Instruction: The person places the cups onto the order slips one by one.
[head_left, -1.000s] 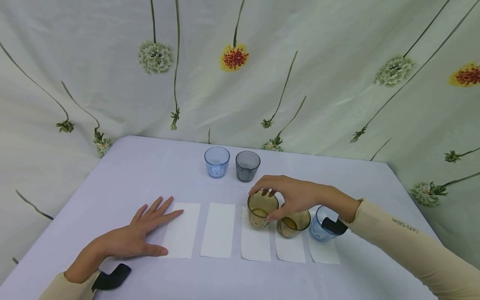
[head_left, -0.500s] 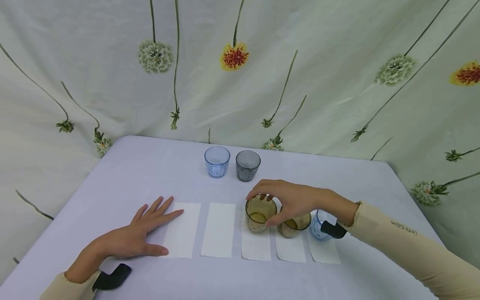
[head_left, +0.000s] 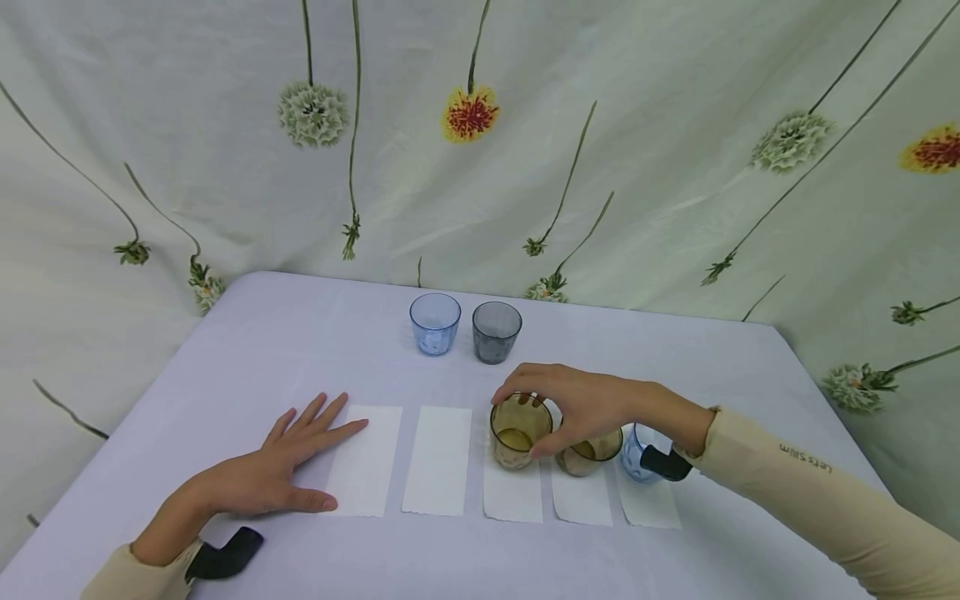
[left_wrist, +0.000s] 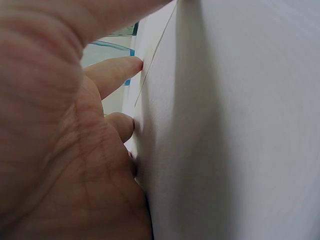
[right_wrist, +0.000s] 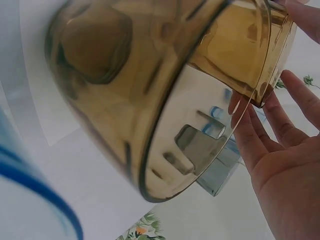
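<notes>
My right hand (head_left: pixel 585 407) grips an amber glass (head_left: pixel 513 433) by its rim, thumb at the near side and fingers at the far side. This glass stands upright at the third white paper strip (head_left: pixel 512 498); whether its base touches the paper cannot be told. Just to its right, a second amber glass (head_left: pixel 587 457) is on the fourth strip, large and close in the right wrist view. Partly hidden by the right wrist, a blue glass (head_left: pixel 636 458) stands on the fifth strip. My left hand (head_left: pixel 281 471) lies palm down, fingers spread, touching the leftmost strip (head_left: pixel 371 467).
Farther back stand another blue glass (head_left: pixel 435 327) and a grey glass (head_left: pixel 496 335), side by side. The second paper strip (head_left: pixel 437 462) lies bare between the leftmost and third ones. A flower-printed curtain (head_left: pixel 645 208) hangs behind the white-covered table (head_left: pixel 420 558).
The right hand has brought the amber glass slightly nearer and lower, over the third strip. The left hand and the other glasses have stayed put.
</notes>
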